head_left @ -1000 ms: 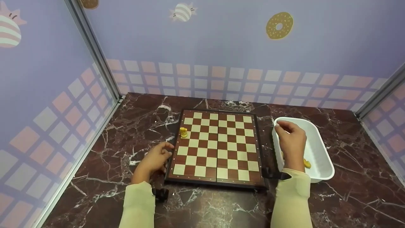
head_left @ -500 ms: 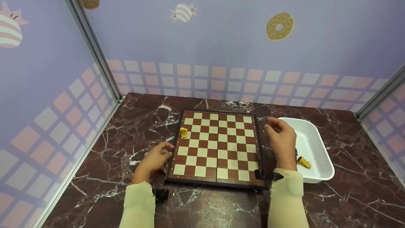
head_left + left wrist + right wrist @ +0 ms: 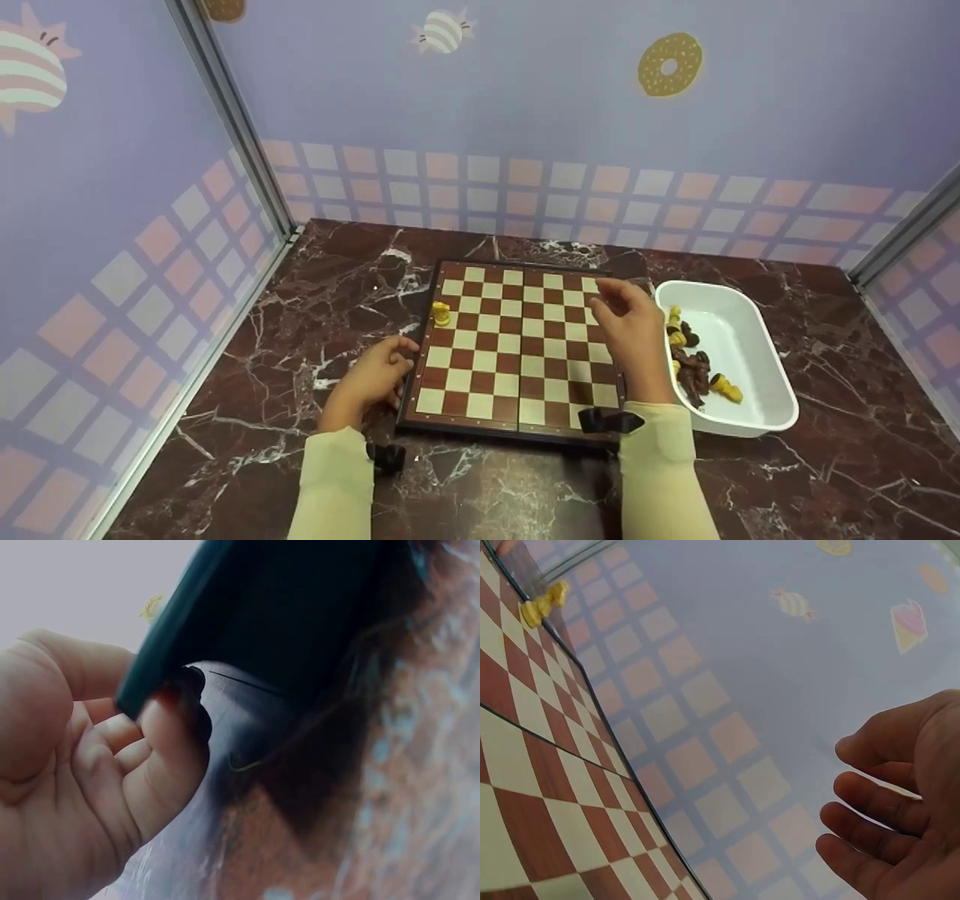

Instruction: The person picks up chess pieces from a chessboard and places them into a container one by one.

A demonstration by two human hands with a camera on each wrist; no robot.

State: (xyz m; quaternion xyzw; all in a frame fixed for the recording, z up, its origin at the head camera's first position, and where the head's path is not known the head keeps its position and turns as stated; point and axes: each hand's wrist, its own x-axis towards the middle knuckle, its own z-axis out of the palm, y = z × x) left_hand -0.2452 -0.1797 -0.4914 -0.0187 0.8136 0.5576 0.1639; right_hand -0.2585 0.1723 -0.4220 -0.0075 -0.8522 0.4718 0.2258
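Observation:
My left hand (image 3: 375, 373) grips the left edge of a brown-and-cream chessboard (image 3: 495, 322). In the left wrist view the thumb lies on one side of the board's dark edge (image 3: 161, 652) and curled fingers on the other. A yellow chess piece (image 3: 441, 313), apparently a knight, stands upright on the board near its left edge. My right hand (image 3: 631, 330) is above the board's right edge, its fingers loosely bent. Seen in the right wrist view, nothing lies between the right thumb and fingers (image 3: 870, 799).
Right of the board stands a white plastic tub (image 3: 757, 352). Several yellow and dark brown chess pieces (image 3: 694, 367) lie along its left side. The marbled tabletop (image 3: 480, 487) is bounded by patterned panels (image 3: 540, 105) at the back and sides.
My right hand has moved left from over the tub to the board's right edge, uncovering the pieces in the tub. The left hand stays on the board's edge.

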